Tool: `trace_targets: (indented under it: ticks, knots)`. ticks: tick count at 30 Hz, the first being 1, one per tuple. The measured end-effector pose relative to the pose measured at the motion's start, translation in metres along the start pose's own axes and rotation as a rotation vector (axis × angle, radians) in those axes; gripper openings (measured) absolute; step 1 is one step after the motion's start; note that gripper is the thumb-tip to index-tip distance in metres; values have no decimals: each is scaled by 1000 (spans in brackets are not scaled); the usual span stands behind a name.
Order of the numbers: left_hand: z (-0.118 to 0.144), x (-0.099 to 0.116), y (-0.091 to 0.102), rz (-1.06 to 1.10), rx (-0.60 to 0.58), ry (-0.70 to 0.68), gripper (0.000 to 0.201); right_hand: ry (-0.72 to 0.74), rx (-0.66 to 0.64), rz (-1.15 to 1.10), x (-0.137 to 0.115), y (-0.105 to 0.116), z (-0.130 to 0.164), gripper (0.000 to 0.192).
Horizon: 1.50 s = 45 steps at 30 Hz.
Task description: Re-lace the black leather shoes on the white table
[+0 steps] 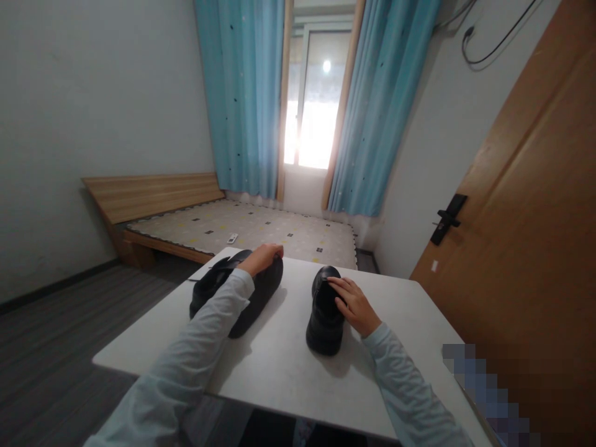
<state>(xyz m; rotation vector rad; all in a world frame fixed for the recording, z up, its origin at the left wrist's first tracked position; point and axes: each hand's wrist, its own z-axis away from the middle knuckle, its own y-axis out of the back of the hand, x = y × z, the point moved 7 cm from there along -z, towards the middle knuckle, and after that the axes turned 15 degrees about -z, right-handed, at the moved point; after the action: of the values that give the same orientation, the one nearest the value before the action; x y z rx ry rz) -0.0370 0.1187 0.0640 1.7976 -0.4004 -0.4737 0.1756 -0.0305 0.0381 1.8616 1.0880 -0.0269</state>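
Two black shoes are on the white table (288, 372). The left shoe (258, 304) is tipped on its side, with its dark sole turned to the right and its upper to the left. My left hand (262, 258) is closed over the far end of this shoe, and my sleeve covers part of it. The right shoe (325, 332) stands upright on its sole, heel end nearest me. My right hand (356, 305) grips it from the right, with fingers and thumb at the rim of its opening. The inside of this shoe is dark.
Behind the table is a low bed (261, 226) with a patterned mattress, and a small white remote-like object (232, 238) lies on it. A wooden door (521, 205) stands close on the right. Blue curtains (246, 99) flank a bright window (319, 118).
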Motion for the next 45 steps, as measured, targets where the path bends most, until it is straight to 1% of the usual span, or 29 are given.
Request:
trace_targets:
  ticks: [3, 4, 6, 8, 9, 10, 12, 14, 17, 19, 21, 24, 27, 30, 33, 35, 40, 42, 45]
  knots:
    - [0, 9, 35, 320, 5, -122, 17, -8, 25, -44, 5, 1, 0, 44]
    - [2, 13, 45, 406, -8, -164, 16, -10, 38, -66, 6, 1, -1, 44]
    - [8, 21, 67, 569, 3, -233, 14, -13, 68, -113, 9, 2, -1, 45]
    - [14, 29, 85, 704, 40, -283, 13, -19, 92, -156, 12, 3, -1, 46]
    - [16, 34, 90, 763, 49, -297, 14, -22, 99, -176, 13, 3, -1, 46]
    - [18, 39, 92, 813, 53, -309, 15, -24, 104, -194, 14, 3, -1, 47]
    - [19, 53, 91, 870, 50, -336, 16, -27, 112, -228, 15, 3, -1, 47]
    - [18, 69, 84, 878, 61, -365, 15, -29, 115, -256, 15, 3, -2, 47]
    - [16, 96, 68, 881, 57, -387, 15, -33, 126, -294, 16, 3, -2, 46]
    - [15, 112, 59, 847, 73, -392, 13, -40, 135, -323, 18, 3, -2, 44]
    - [17, 128, 51, 829, 64, -413, 13, -48, 146, -348, 21, 3, -2, 42]
    - [19, 141, 45, 758, 97, -386, 14, -55, 152, -372, 23, 3, -2, 40]
    - [20, 149, 46, 649, 169, -387, 12, -64, 148, -390, 25, 3, -2, 37]
    - [24, 156, 50, 511, 227, -462, 15, -65, 150, -409, 27, 4, -3, 36]
    - [29, 162, 52, 355, 223, -536, 21, -56, 162, -420, 29, 4, -2, 35]
    - [32, 166, 51, 246, 217, -572, 21, -50, 162, -421, 31, 4, -1, 35]
    - [40, 178, 50, -32, 293, -660, 11, -36, 129, -443, 32, 2, 0, 38]
    - [41, 181, 49, -109, 303, -670, 9, -30, 128, -467, 33, 3, 0, 39]
    - [39, 182, 47, -155, 284, -633, 9, -25, 118, -527, 33, 4, -1, 38]
